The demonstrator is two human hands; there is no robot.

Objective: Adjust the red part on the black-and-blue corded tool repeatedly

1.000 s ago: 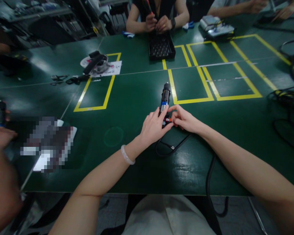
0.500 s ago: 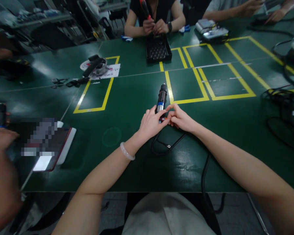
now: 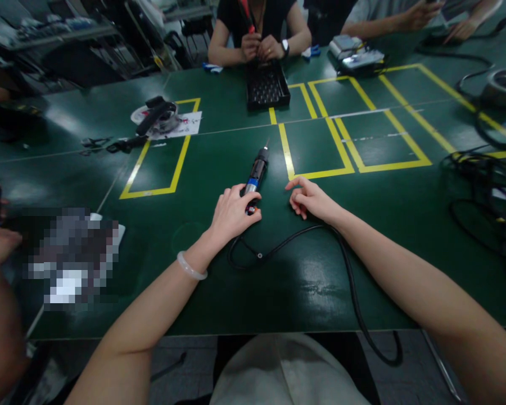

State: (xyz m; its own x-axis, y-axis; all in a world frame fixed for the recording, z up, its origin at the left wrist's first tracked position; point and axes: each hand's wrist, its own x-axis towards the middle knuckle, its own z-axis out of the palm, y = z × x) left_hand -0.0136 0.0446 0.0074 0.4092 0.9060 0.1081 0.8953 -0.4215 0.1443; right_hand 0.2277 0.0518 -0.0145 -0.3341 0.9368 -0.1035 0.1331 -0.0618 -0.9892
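An electric screwdriver [image 3: 256, 172], black with a blue band and a silver section, lies tilted on the green table [image 3: 219, 292], its thin bit pointing away from me. My left hand [image 3: 235, 210] is wrapped over its rear end, thumb and fingers on either side. A black cable [image 3: 293, 233] runs from that end under my right wrist and down over the table's front edge. My right hand [image 3: 310, 198] rests to the right of the screwdriver, apart from it, fingers loosely curled with the index stretched out, holding nothing.
Yellow tape rectangles [image 3: 320, 171] mark the table. A black tray [image 3: 268, 104] stands before a person across from me. Coiled cables [image 3: 480, 180] lie at right. A tape-like roll with a black tool [image 3: 158, 115] sits at left, and a neighbour's arm [image 3: 2, 315] reaches in.
My left hand has moved left with the screwdriver, which now tilts more to the right at its tip. My right hand has come away from it; the cable has shifted left.
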